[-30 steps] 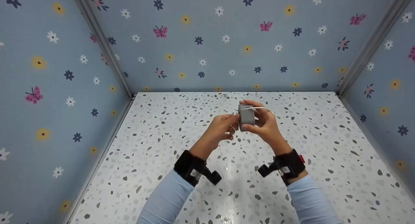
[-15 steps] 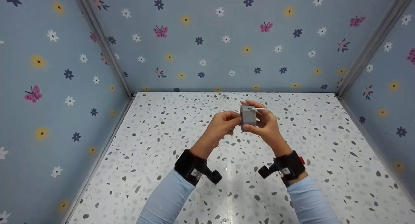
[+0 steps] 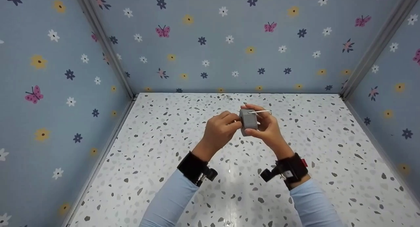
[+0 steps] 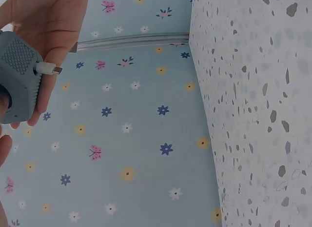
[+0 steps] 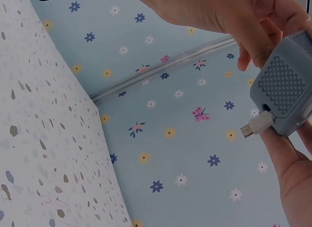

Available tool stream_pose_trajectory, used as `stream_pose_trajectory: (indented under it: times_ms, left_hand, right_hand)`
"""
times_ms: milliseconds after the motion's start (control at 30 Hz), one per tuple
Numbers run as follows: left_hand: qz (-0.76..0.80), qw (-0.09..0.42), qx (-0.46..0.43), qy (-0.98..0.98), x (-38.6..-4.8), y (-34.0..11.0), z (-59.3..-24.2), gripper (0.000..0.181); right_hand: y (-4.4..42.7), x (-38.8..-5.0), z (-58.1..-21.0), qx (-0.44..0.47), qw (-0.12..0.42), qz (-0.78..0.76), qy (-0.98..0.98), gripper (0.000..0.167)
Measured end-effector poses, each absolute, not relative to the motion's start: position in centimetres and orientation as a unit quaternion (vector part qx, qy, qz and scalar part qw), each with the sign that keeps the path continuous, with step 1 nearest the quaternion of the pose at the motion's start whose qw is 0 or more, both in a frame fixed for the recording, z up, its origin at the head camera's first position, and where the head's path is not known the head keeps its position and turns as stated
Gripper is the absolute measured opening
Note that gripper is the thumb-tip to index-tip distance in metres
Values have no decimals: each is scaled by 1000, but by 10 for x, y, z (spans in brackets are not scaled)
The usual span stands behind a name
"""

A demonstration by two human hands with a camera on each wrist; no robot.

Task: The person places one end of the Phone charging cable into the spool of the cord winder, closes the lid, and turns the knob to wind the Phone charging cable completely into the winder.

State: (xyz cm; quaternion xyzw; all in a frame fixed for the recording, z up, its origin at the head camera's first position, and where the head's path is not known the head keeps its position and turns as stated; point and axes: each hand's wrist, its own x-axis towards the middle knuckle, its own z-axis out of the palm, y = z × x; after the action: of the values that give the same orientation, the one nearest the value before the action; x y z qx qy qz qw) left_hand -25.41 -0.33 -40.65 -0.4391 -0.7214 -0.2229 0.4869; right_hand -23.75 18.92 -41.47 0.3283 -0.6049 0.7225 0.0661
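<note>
A small grey box with crosshatched faces is held up above the speckled surface. My right hand grips it from the right, thumb on the near lower edge and fingers at the far side. On its left side, my left hand has curled fingers and thumb against the box; in the left wrist view a fingertip sits at a dark round recess. From a slot in the box protrudes a white cable plug with a metal tip. What the left fingers pinch is mostly hidden.
The white speckled tabletop lies under both hands. Blue patterned walls rise at the back, left and right, with grey metal strips at the corners. Each wrist wears a black camera strap.
My left hand has turned at the wrist, its back now facing up more, while its fingers stay at the box. The box has tipped slightly and sunk a little in my right hand.
</note>
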Motion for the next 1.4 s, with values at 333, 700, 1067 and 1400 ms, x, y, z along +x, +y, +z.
stream_pose_trajectory:
  times_ms: [333, 700, 1067, 1400]
  left_hand:
    - [-738, -68, -166, -650, -240, 10, -399, 15]
    - [-743, -185, -54, -640, -239, 9, -376, 18]
    - [-330, 362, -398, -775, -244, 4, -388, 17]
    - [-442, 265, -347, -783, -244, 4, -395, 8]
  right_hand:
    - [191, -240, -415, 314, 98, 718, -614, 63]
    - [191, -241, -411, 313, 99, 727, -603, 64]
    - [191, -240, -418, 328, 74, 731, -594, 62]
    - [190, -239, -419, 300, 69, 740, -598, 61]
